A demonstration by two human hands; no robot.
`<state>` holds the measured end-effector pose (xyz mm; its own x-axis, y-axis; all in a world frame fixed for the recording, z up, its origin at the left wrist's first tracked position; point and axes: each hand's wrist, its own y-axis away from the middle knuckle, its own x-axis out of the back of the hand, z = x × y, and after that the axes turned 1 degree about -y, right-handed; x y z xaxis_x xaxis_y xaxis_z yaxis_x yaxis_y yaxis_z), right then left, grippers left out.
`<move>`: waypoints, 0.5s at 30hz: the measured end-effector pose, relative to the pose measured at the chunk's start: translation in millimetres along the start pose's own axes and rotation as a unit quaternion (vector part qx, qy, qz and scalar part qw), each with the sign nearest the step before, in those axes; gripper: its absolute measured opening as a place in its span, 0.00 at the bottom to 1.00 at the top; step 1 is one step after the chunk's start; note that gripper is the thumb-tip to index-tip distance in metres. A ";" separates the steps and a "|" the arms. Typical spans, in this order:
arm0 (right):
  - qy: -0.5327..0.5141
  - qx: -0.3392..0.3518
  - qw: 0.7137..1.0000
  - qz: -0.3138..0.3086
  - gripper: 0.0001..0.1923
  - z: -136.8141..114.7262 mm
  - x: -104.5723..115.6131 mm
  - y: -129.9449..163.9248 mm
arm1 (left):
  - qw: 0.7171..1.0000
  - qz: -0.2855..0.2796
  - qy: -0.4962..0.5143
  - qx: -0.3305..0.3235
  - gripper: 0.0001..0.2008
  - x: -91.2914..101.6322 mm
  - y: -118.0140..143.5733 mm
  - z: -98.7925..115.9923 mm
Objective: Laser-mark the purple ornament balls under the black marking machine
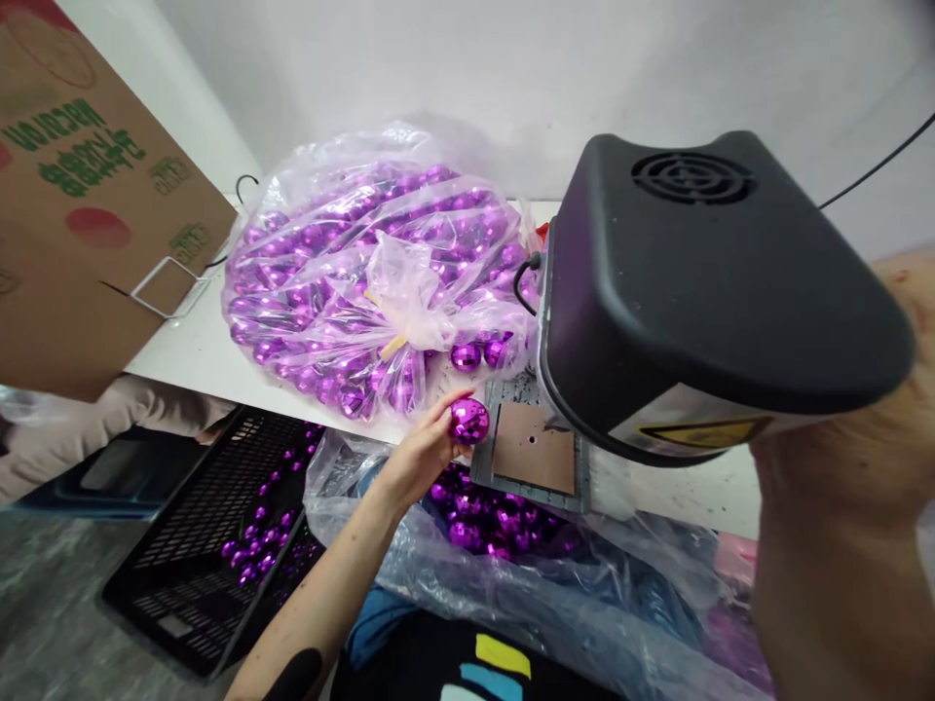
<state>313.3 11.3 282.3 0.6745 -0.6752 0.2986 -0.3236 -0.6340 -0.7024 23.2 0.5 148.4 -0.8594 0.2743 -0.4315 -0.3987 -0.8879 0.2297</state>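
My left hand grips a shiny purple ball at the table's front edge, just left of a grey metal plate with a brown pad on it. Over that plate hangs the black head of a machine. My right arm rises at the right, very close to the camera and blurred; its hand lies behind the machine head and I cannot tell its state. A tied clear bag full of purple balls lies on the white table behind my left hand.
An open plastic bag with more purple balls sits in my lap below the table edge. A black perforated crate holding several small purple balls stands on the floor at left. A cardboard box leans at far left.
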 end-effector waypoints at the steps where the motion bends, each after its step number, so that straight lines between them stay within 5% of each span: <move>1: -0.021 -0.018 1.000 0.000 0.15 -3.0 -0.5 -0.8 | 1.000 0.005 0.007 0.009 0.27 -2.5 -1.5 -4.8; 9: -0.092 -0.037 0.995 0.025 0.17 -11.1 -4.7 -2.5 | 0.978 0.009 -0.207 -0.006 0.24 -20.7 -15.7 -14.7; 15: -0.078 -0.042 0.996 0.028 0.26 -8.6 -4.8 -3.3 | 0.976 -0.010 -0.214 -0.021 0.24 -23.6 -21.2 -23.6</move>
<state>305.5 13.3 288.7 0.7465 -0.6480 0.1511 -0.4141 -0.6302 -0.6568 59.5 4.1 133.2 -0.9101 0.4133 -0.0286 -0.4112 -0.8928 0.1842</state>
